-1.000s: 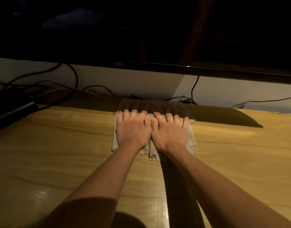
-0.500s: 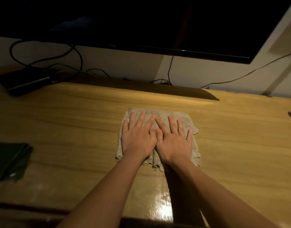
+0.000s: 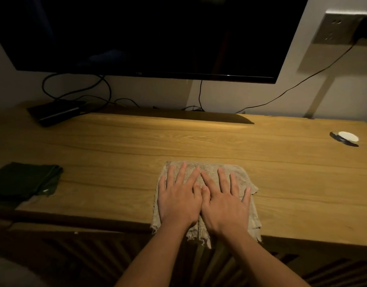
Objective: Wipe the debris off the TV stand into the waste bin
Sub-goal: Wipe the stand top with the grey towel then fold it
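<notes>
A frayed beige cloth (image 3: 207, 166) lies on the wooden TV stand (image 3: 199, 141), with its near edge hanging over the stand's front edge. My left hand (image 3: 178, 201) and my right hand (image 3: 226, 206) press flat on the cloth side by side, fingers spread, thumbs touching. Neither hand grips it. I cannot make out any debris on the wood. No waste bin is in view.
A dark TV (image 3: 147, 34) hangs above the back of the stand with cables below it. At back left sits a black box (image 3: 54, 112). A folded dark green cloth (image 3: 23, 181) lies at front left, and a small white disc (image 3: 347, 136) at far right.
Both hands have dragged the cloth from under the TV toward the front edge, where its hem now overhangs. The view has pulled back and shows more of the stand.
</notes>
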A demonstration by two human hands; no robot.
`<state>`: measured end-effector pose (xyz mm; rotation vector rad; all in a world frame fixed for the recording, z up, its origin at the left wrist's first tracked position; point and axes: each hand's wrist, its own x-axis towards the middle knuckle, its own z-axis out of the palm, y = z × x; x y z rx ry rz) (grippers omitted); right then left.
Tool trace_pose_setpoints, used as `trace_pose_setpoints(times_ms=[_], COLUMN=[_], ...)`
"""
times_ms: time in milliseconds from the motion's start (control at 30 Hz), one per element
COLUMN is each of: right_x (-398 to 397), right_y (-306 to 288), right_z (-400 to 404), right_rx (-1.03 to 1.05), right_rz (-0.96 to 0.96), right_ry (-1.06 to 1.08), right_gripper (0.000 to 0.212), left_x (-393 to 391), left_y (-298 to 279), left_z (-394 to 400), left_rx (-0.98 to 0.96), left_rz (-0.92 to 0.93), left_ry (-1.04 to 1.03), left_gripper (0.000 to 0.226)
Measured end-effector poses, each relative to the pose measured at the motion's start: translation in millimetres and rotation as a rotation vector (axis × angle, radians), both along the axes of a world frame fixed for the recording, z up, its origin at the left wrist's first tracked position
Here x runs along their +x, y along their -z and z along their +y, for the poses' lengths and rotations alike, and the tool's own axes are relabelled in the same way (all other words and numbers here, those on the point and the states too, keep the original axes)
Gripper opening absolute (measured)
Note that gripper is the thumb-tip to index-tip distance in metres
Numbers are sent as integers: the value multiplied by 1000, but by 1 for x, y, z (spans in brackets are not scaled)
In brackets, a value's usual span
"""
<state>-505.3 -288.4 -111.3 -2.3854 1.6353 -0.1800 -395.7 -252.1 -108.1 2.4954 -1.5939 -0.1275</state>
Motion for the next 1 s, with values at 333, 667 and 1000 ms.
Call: trace_pose_setpoints(times_ms=[333, 667, 1000], right_x=[28, 84, 134], right_y=[1, 3, -7], right_z=[-71, -202, -313], right_rx=[-1, -32, -105], right_rz=[-2, -7, 88], right_ry=[0, 31, 75], right_gripper=[51, 50, 46], left_x=[20, 73, 116], left_y=[-1, 4, 1], left_z=[-65, -200, -323], left_rx=[-14, -40, 45], left_rz=[20, 33, -98], left_ry=[-78, -114, -167], left_gripper=[53, 52, 49])
